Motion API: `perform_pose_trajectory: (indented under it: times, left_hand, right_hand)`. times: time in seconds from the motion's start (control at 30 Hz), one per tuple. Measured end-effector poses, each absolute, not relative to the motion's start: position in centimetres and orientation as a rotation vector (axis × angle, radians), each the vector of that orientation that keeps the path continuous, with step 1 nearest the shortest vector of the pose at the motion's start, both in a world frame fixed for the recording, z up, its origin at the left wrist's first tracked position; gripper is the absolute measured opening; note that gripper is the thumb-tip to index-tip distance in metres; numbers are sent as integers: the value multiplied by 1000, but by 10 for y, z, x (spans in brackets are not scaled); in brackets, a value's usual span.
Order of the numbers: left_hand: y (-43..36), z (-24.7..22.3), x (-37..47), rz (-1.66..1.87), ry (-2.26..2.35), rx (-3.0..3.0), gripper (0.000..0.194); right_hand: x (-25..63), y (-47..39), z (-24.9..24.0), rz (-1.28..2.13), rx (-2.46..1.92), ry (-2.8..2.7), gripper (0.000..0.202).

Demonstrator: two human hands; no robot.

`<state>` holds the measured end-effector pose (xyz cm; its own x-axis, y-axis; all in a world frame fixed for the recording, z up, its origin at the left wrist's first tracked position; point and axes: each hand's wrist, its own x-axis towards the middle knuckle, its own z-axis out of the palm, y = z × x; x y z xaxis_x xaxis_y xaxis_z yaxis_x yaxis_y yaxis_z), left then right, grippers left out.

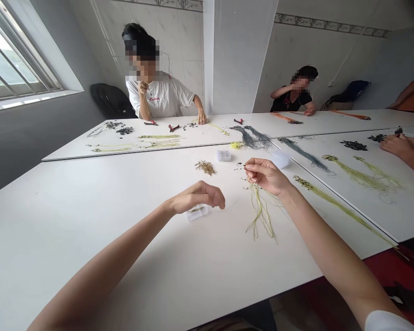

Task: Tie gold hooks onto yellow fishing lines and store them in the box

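My left hand [202, 196] hangs above the white table with its fingers bent downward; whether anything is between them is hidden. Partly beneath it lies a small clear box [197, 212] with thin pieces inside. My right hand [264, 174] pinches a tiny dark piece at its fingertips. Just below that hand, a loose bundle of yellow-green cords [261, 216] spreads over the table. A pile of small gold-brown pieces [205, 167] sits beyond my hands, beside a clear compartment box [223, 156].
Across the white table [100, 197] sit two people, one in white [165, 99], one in black. Another person's hands [400, 146] work at the right. Grey cords [250, 137], yellow-green bundles [334, 204], black piles [354, 145] and red-handled pliers [174, 128] lie about.
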<state>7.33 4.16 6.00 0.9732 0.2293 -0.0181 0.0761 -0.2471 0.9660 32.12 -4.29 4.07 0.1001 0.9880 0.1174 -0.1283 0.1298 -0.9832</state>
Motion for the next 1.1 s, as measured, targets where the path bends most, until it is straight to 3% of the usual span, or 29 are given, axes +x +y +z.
perform_pose_trajectory:
  times: [0.27,0.57,0.9,1.1]
  left_hand:
    - [26,47,71,531,642,1776,35]
    - [26,43,68,551,664,1593,39]
    - [36,39,63,399,706,1674,29]
    - [41,44,60,611,765,1794,27]
  right_hand:
    - [271,-48,30,1299,-1005,-1191,17]
    - [256,-48,18,1219,-1023,-1257,16]
    - [253,-52,17,1012,-1145,-1341,13]
    - [256,-50,15,1112,-1158,-1372,18]
